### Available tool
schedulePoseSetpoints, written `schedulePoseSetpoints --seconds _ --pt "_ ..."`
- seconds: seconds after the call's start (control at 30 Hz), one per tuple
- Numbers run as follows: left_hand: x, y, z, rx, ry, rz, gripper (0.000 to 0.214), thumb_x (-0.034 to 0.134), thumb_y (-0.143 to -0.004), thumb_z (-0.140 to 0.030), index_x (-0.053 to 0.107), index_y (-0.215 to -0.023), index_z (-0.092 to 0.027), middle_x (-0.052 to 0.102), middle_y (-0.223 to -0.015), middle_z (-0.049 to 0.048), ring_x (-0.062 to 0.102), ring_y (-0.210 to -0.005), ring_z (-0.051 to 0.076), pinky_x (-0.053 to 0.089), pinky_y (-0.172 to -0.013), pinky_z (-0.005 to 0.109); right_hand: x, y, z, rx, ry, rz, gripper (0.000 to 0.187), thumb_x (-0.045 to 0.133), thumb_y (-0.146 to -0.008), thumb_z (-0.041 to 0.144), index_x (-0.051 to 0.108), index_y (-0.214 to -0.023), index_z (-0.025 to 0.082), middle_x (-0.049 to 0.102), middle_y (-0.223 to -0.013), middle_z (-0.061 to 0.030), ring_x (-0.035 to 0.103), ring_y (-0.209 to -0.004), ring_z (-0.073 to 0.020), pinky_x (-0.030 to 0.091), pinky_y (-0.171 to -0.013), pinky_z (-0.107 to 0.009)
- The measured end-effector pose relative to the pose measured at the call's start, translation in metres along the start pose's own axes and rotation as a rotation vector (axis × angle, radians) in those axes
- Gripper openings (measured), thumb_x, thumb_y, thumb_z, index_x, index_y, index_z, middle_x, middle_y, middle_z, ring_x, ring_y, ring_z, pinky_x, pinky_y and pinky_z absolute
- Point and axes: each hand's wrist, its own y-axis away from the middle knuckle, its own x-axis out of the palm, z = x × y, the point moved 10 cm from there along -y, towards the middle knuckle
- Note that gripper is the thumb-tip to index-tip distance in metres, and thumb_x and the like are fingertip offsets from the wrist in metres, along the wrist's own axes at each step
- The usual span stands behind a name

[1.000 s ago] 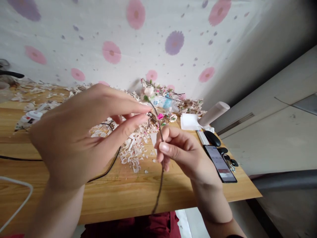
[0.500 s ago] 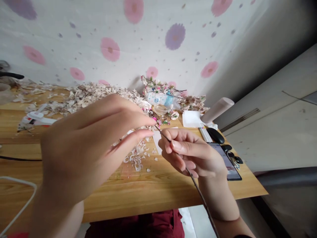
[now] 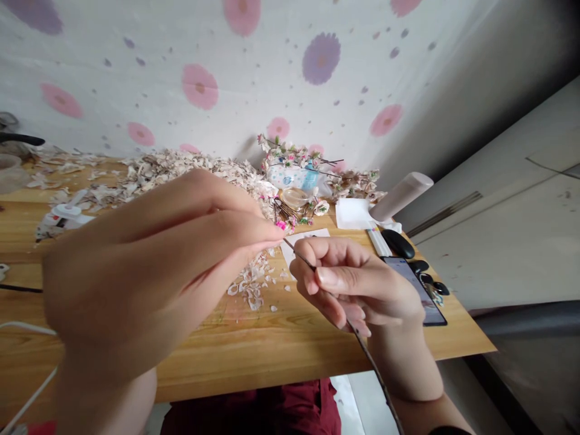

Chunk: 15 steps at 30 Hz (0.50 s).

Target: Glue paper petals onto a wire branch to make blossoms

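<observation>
My right hand (image 3: 353, 284) pinches a thin dark wire stem (image 3: 369, 353) between thumb and fingers. The stem slopes from lower right up to the left, and its upper tip ends just beside the fingertips of my left hand (image 3: 149, 266). Thumb and forefinger of that hand are closed together, with nothing visible between them. Behind those fingertips, a bundle of short dark stems (image 3: 283, 209) lies with a small pink bud (image 3: 281, 225). Pale petal scraps (image 3: 251, 284) are strewn below both hands.
A wooden table (image 3: 190, 356) carries a heap of pale petals (image 3: 181, 169), blossom sprigs (image 3: 290, 157), a clear dish (image 3: 294, 197), white paper (image 3: 353, 213), a pale cylinder (image 3: 401, 196), a black mouse (image 3: 397, 243) and a smartphone (image 3: 408, 284). Flowered cloth (image 3: 317, 60) hangs behind.
The stem has swung from nearly upright to a slope down to the right. My left fingers have closed together, and both hands have drawn nearer each other at the stem's tip.
</observation>
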Motion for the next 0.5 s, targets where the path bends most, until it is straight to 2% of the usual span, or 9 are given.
schedulePoseSetpoints --seconds 0.13,0.3,0.5 --pt "0.0005 0.0032 0.0034 0.0 -0.042 0.005 0.019 0.065 -0.084 -0.018 0.068 -0.074 -0.034 0.071 -0.085 -0.0066 0.067 -0.077 0.019 0.054 -0.07 0.04 0.0025 0.0006 0.0015 -0.006 0.001 0.019 0.016 0.065 -0.088 0.027 0.064 -0.08 0.012 0.063 -0.057 0.0015 0.041 -0.03 -0.0016 0.038 -0.031 -0.008" --pt "0.0036 0.0052 0.0066 0.034 -0.058 0.046 0.015 0.066 -0.084 -0.019 0.068 -0.084 -0.034 0.07 -0.089 -0.0082 0.067 -0.079 0.019 0.054 -0.076 0.038 0.0024 0.0023 0.0024 -0.01 0.04 0.007 0.016 0.067 -0.087 0.028 0.064 -0.082 0.013 0.064 -0.063 0.0005 0.048 -0.036 -0.0024 0.039 -0.033 -0.008" --pt "0.0065 0.0038 0.0043 0.048 -0.071 0.081 0.014 0.06 -0.089 -0.022 0.067 -0.088 -0.033 0.069 -0.091 -0.007 0.066 -0.083 0.018 0.054 -0.079 0.036 0.0031 0.0025 0.0031 -0.008 0.057 -0.009 0.016 0.066 -0.088 0.026 0.065 -0.08 0.012 0.064 -0.058 0.0017 0.043 -0.031 -0.0013 0.038 -0.033 -0.008"
